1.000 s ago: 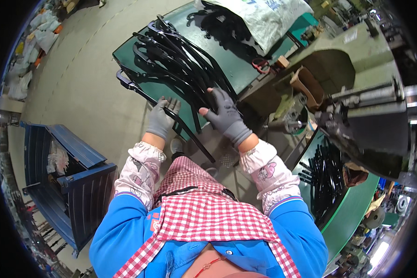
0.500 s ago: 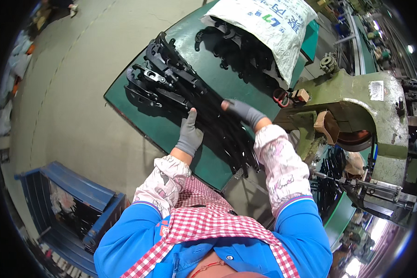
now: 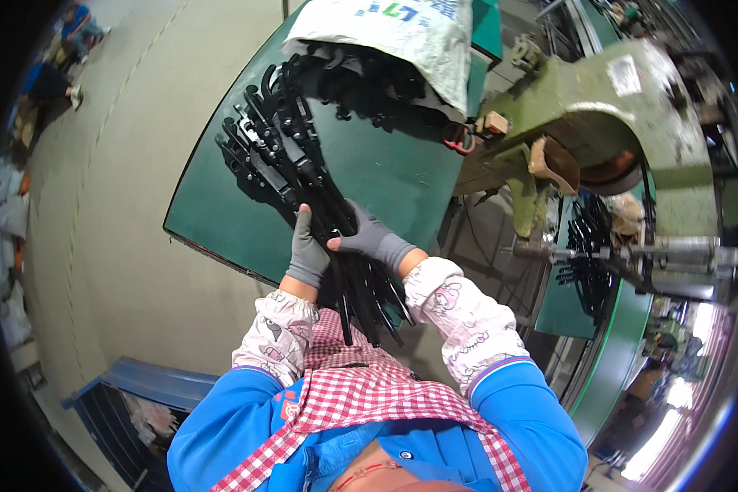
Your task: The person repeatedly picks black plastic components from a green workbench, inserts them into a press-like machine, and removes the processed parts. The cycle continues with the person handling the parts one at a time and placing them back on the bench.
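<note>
Both gloved hands are closing around a bundle of long black parts [image 3: 344, 246] near the middle of the frame. The left hand [image 3: 307, 254] is gripping the bundle from the left, and the right hand [image 3: 369, 239] is gripping it from the right. The bundle is hanging over the near edge of the green desk [image 3: 385, 176]. More black parts [image 3: 266, 143] are lying higher up, below a white sack [image 3: 394, 33].

I see both hands closed in together: left hand [image 3: 307, 254] and right hand [image 3: 367, 238] now clamp one bundle of black parts [image 3: 336, 238] (earlier spread apart), its ends pulled past the table edge [image 3: 221, 250].
</note>
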### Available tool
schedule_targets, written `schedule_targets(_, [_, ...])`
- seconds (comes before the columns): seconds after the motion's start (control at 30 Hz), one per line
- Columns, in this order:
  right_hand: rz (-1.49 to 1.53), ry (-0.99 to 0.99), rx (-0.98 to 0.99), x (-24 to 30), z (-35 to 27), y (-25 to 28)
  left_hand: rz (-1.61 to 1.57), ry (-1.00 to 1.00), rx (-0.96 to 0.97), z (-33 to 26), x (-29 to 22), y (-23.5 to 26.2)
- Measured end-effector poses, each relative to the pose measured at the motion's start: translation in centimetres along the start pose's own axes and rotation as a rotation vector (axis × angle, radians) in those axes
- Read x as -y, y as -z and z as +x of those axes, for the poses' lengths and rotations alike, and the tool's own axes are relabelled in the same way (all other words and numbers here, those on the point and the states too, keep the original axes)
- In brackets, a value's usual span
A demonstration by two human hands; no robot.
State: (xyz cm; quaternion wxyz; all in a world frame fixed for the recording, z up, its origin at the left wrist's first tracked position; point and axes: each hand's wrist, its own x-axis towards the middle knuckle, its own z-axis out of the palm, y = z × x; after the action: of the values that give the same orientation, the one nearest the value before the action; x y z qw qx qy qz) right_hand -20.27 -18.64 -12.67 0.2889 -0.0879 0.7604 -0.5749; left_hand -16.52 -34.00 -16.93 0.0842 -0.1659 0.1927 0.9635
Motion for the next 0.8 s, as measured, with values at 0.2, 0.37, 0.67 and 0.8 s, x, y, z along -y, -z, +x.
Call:
schedule_targets(0.2, [-0.119, 0.121, -0.051, 1.7, -5.3, -0.9, 0.26, -0.126, -0.015, -4.2, 1.3, -1.3])
schedule_targets(0.37, [-0.207, 0.215, -0.12, 3.3, -17.6, -0.9, 0.235, -0.153, 0.125, -14.6, 6.4, -6.0])
schedule_targets(0.67, [-0.322, 0.247, -0.556, 4.5, -54.8, -1.6, 0.358, 0.105, 0.653, -38.4, 22.7, -15.4])
schedule_targets(0.8, [-0.301, 0.286, -0.895, 1.6, -66.3, -2.3, 0.521, 0.185, 0.797, -46.1, 29.9, -21.7])
